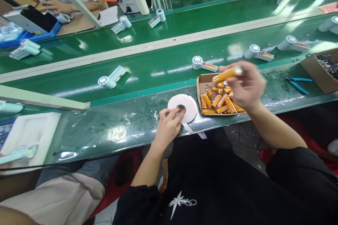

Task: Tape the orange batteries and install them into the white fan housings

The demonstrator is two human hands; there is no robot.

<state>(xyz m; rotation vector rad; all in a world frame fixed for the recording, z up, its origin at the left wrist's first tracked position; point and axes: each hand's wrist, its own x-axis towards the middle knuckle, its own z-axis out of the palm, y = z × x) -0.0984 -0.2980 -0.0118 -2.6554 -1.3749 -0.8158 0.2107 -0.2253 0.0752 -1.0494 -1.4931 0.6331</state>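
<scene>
Left hand (169, 124) pinching white tape roll (182, 108), right hand (245, 86) gripping orange battery (226, 74) above cardboard tray (200, 88)

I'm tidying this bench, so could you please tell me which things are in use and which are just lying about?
In use:
right hand holding an orange cylindrical cell
left hand on the white tape roll
cardboard tray of orange cells

Lying about:
blue-handled pliers
brown cardboard box

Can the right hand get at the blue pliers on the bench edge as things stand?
Probably not freely: the right hand is shut on an orange cell over the cardboard tray. The bench strip to the blue pliers looks bare.
</scene>
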